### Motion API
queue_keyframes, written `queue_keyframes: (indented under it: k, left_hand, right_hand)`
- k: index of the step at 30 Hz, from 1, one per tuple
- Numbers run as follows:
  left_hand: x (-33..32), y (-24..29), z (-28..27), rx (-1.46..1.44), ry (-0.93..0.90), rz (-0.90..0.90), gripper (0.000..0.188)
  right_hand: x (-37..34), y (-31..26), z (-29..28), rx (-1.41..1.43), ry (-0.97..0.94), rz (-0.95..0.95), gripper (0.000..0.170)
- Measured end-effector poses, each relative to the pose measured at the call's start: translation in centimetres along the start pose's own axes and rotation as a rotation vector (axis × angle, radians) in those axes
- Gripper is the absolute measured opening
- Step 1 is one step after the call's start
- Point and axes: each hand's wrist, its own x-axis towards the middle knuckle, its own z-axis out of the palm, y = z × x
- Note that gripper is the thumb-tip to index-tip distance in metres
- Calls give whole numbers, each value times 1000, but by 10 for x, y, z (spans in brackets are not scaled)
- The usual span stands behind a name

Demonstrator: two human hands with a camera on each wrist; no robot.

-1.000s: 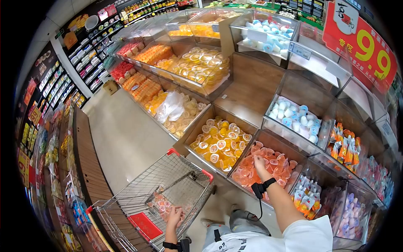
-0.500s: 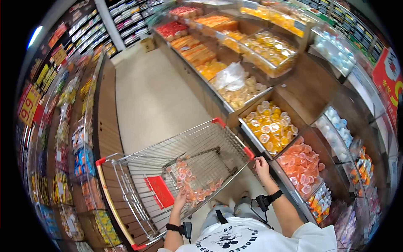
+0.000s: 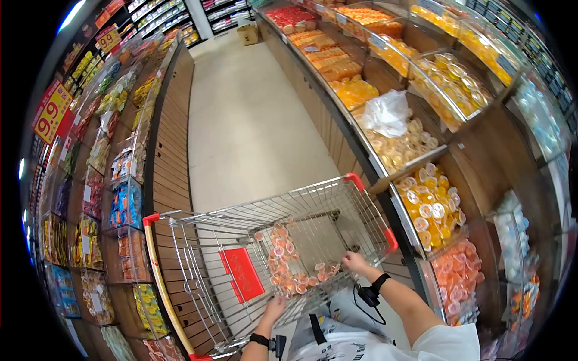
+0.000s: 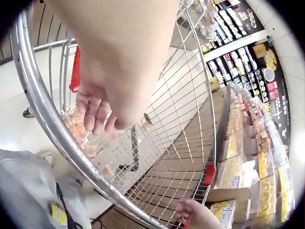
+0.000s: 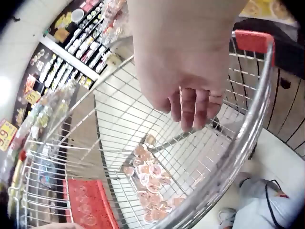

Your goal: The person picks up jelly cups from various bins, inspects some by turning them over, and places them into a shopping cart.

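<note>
Orange-pink jelly cups (image 3: 282, 256) lie in a loose pile in the wire shopping cart (image 3: 208, 289). My left hand (image 3: 274, 308) is at the cart's near side, beside the pile. In the left wrist view that hand (image 4: 112, 90) hangs with fingers loosely bent and no item visible in them; a blurred pinkish spot shows just below. My right hand (image 3: 357, 263) hovers over the cart's near right part. Seen from the right wrist, its relaxed fingers (image 5: 190, 107) point down over the wire basket, with nothing visible in them.
Open bins of yellow jelly cups (image 3: 430, 204) and orange-pink cups (image 3: 457, 274) stand right of the cart. A white plastic bag (image 3: 386, 113) lies on pale cups farther up. Packaged snacks (image 3: 125, 204) line the left side, and a carton (image 3: 247, 35) stands at the aisle's far end.
My right hand has left the orange-pink cup bin and moved left over the cart. My left hand stays beside the cart. The head view has turned toward the aisle.
</note>
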Motion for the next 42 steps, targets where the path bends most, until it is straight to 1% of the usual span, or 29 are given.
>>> queue_keyframes:
  k: [1,3,5,7,9,12,14,15,18,19,21,22,24,25,27,28,30,32,34,35,37,39,41,42]
  left_hand:
    - [5,-7,9,-15,7,5,21]
    - [-2,20,15,12,-12,120,22]
    - [11,-2,39,114,1,215,19]
    - [9,24,48,48,-2,48,18]
    - [12,26,56,48,-21,11,19]
    - [4,68,48,134,101,-19,29]
    - [4,49,52,120,40,-92,29]
    - [5,45,49,116,14,-127,29]
    - [5,47,45,46,65,-163,30]
    - [9,46,45,49,52,-188,30]
    - [14,47,45,49,26,-235,30]
    - [14,61,42,74,29,-271,30]
    - [14,58,48,85,115,-183,30]
    - [17,57,50,90,159,-131,30]
    - [28,57,46,129,64,-76,29]
    - [34,57,44,148,18,-45,29]
    - [47,69,33,41,29,-39,25]
    - [62,87,17,-70,38,-29,22]
    - [82,93,0,-145,77,-16,21]
    - [88,97,-9,-166,110,-9,22]
    - [75,160,-42,-424,190,59,21]
    - [44,222,-72,-440,328,263,17]
    - [18,245,-98,-271,363,347,13]
    - [0,259,-109,-273,373,399,13]
  right_hand:
    - [18,6,9,-87,-13,-32,26]
    - [49,19,20,-270,-174,3,27]
    - [81,40,36,-471,-368,58,28]
    - [95,22,33,-663,-613,121,28]
    - [108,25,48,-712,-627,2,29]
    - [124,40,77,-794,-742,38,29]
    - [126,73,100,-739,-827,27,28]
    - [132,75,105,-709,-866,17,27]
    - [126,67,97,-645,-795,-76,29]
    - [135,89,121,-754,-870,-16,29]
    - [143,96,122,-651,-882,63,32]
    - [143,93,118,-621,-864,57,28]
    - [138,87,104,-565,-822,49,22]
    - [141,86,99,-440,-912,66,24]
    - [150,78,83,-191,-1073,91,30]
    - [151,71,76,68,-1103,156,32]
    - [143,30,59,590,-1128,272,36]
    - [154,3,66,367,-1064,169,35]
    - [142,-50,49,518,-982,19,34]
    - [127,-82,33,568,-933,-31,36]
    - [94,-137,4,660,-843,-135,40]
    - [61,-177,-12,740,-777,-241,42]
    - [20,-214,-31,761,-706,-312,39]
    - [1,-230,-41,766,-667,-352,38]
